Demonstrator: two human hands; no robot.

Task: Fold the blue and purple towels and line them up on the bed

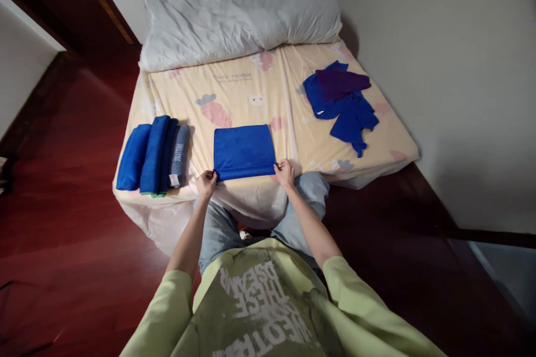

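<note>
A: Where is the blue cloth (244,148) laid?

B: Flat, at the near edge of the patterned sheet (176,95). If it is taken as the clock's centre, with twelve towards the puffy grey bedding (238,5), a row of folded blue and grey fabrics (156,150) is seen at nine and a loose blue-and-purple heap (339,86) at two.

A: And the hands?

B: The near corners are pinched by both. The left hand (205,183) is set at eight o'clock and the right hand (285,174) at four, with fingers and thumb brought narrowly together on the fabric.

A: How is it likely to handle?

B: Lightness and softness may be expected, with nothing to be broken. Little slipping is foreseen, though creases would be easily made and layers could be shifted.

A: Where is it best held?

B: By the corners, as is done here; by one alone, a sag would be invited. A narrow strip is turned along the six o'clock edge, and through all its layers it should be gripped, with gentle, even tension.
</note>
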